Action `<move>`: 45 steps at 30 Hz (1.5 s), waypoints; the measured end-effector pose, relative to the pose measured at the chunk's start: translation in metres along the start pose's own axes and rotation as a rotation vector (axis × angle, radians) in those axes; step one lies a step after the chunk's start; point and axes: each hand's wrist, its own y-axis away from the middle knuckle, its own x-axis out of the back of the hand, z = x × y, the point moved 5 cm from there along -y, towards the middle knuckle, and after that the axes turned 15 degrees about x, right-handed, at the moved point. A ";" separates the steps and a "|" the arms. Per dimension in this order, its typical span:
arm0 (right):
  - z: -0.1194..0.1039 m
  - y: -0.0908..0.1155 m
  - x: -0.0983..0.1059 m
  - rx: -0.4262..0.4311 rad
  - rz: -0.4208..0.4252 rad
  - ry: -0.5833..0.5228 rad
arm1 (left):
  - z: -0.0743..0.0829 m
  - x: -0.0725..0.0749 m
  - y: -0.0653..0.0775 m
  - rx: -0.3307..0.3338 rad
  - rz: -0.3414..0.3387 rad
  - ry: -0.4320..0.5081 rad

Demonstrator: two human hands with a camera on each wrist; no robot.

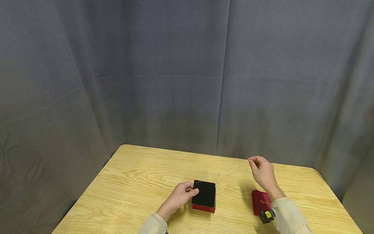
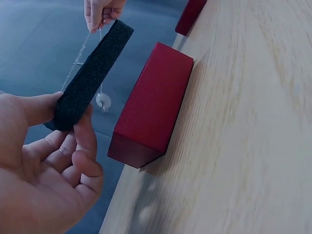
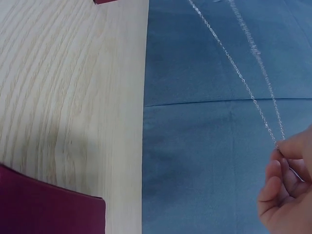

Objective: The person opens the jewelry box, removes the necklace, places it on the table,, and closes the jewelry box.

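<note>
My left hand (image 1: 179, 196) pinches a square black foam pad (image 1: 205, 193) between thumb and fingers. The pad is raised over a red box (image 1: 203, 208), and in the left wrist view it tilts apart from that red box (image 2: 151, 100). A thin silver chain necklace (image 2: 73, 68) runs from the pad to my right hand (image 1: 263, 172). Thumb and fingertips of that hand pinch the chain, whose two strands stretch leftward in the right wrist view. A small round pale pendant (image 2: 103, 100) hangs beside the pad.
A dark red piece with gold lettering (image 1: 261, 202) lies on the wooden table (image 1: 140, 195) under my right forearm. A black device with a yellow mark (image 1: 267, 215) is at my right wrist. Grey curtains (image 1: 175, 81) stand behind the table and at its sides.
</note>
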 end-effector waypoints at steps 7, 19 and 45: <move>0.005 0.000 0.000 -0.012 -0.008 0.004 | 0.000 0.000 0.000 -0.012 0.010 0.005; 0.018 0.001 -0.002 -0.043 -0.041 -0.002 | 0.002 0.000 -0.001 -0.013 0.009 -0.016; 0.032 0.008 -0.007 -0.138 -0.098 -0.019 | 0.008 -0.003 0.005 0.002 -0.003 -0.029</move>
